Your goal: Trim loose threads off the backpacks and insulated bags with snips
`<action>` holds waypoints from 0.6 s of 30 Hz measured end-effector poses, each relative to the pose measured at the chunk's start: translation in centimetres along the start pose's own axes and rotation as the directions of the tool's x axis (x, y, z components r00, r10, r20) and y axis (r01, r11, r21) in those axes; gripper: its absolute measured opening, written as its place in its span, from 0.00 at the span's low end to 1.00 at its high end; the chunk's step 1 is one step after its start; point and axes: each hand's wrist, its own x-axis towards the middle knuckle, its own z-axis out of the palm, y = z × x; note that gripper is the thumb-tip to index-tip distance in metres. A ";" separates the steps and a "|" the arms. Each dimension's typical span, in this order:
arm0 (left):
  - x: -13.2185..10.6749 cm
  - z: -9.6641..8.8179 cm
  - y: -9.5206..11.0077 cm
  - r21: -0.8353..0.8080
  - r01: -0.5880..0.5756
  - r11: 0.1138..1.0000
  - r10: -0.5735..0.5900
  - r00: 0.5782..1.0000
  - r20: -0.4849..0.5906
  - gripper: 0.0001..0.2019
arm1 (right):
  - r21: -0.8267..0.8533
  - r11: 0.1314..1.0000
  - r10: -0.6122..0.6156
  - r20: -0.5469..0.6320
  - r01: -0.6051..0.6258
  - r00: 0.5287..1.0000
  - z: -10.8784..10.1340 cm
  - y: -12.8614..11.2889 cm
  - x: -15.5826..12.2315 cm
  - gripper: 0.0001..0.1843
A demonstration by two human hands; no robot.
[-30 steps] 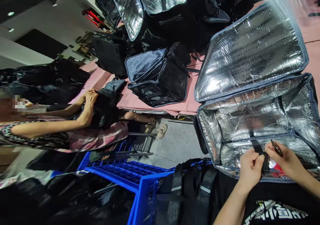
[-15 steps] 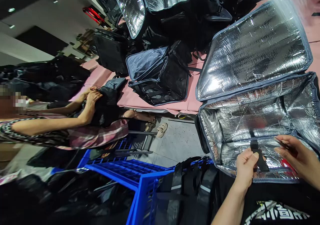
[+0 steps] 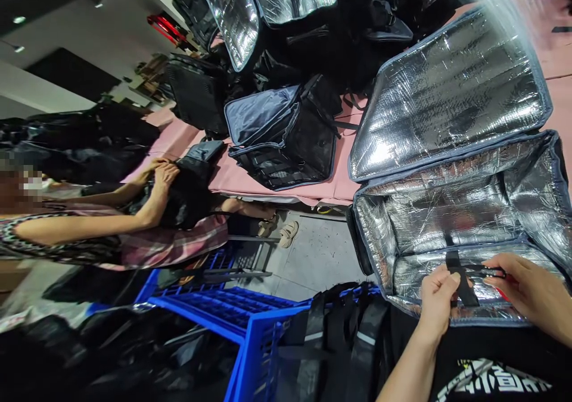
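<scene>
Left hand pinching the black strap at the near rim of the open foil-lined bag, right hand just beside it, fingers closed on a thin dark tool whose tip meets the strap, co-worker's hands on a black bag well off to the left.
</scene>
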 end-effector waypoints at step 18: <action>0.1 0.0 -0.1 0.073 -0.034 0.997 0.032 0.999 0.018 0.19 | -0.051 0.999 0.006 -0.181 -0.015 0.983 -0.6 -0.2 0.4 0.15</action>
